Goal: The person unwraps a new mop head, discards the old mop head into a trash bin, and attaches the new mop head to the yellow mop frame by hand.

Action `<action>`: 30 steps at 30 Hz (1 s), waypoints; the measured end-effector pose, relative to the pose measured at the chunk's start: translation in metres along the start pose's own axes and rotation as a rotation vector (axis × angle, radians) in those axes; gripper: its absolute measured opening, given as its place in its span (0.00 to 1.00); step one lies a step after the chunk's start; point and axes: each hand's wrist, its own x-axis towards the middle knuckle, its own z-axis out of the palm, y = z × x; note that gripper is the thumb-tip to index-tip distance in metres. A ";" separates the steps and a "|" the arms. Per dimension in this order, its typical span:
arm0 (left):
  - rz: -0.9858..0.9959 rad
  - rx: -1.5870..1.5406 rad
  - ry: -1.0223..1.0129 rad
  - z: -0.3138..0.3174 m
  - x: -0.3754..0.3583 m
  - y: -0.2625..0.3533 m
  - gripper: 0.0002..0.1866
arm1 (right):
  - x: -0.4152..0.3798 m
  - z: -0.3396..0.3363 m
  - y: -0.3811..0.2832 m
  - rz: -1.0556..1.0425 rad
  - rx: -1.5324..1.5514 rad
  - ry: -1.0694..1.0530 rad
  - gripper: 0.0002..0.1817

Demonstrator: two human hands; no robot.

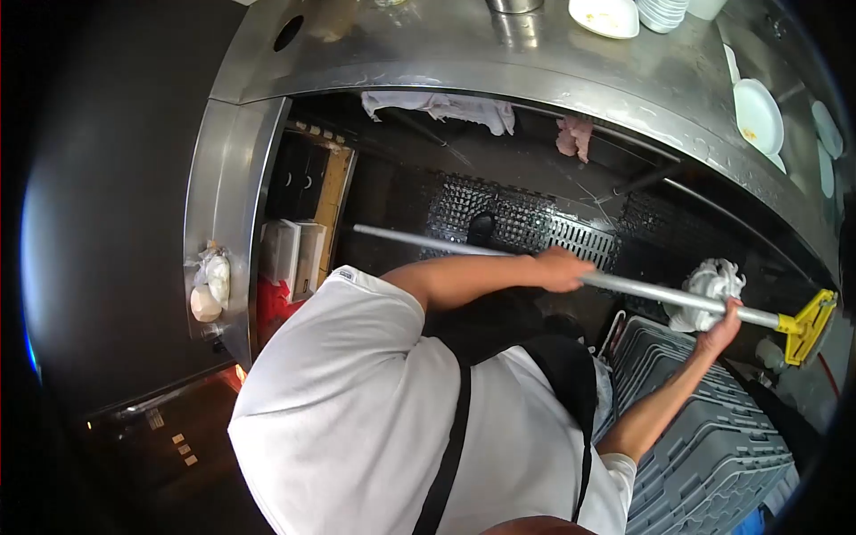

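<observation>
A long-handled floor squeegee (651,287) with a metal pole and a yellow head crosses my body, slanting down to the right. My left hand (563,269) is closed round the middle of the pole, with that arm stretched across my chest. Closer to the yellow head (808,326), my right hand (720,332) grips the pole from below. The head is raised at the far right. A bunched white cloth (713,283) shows behind the pole, right beside my right hand. The pole's free end points left over the dark floor.
A steel counter (419,73) curves across the front, bearing white dishes (606,16) and a plate (758,116). Cloths (441,107) hang beneath it. Black mats (490,209) and a drain grate (581,239) cover the wet floor. Grey folded crates (704,419) stand to my right.
</observation>
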 end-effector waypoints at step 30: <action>0.246 -0.527 -0.358 -0.107 0.046 -0.021 0.24 | -0.336 0.283 0.076 0.090 -0.342 0.348 0.10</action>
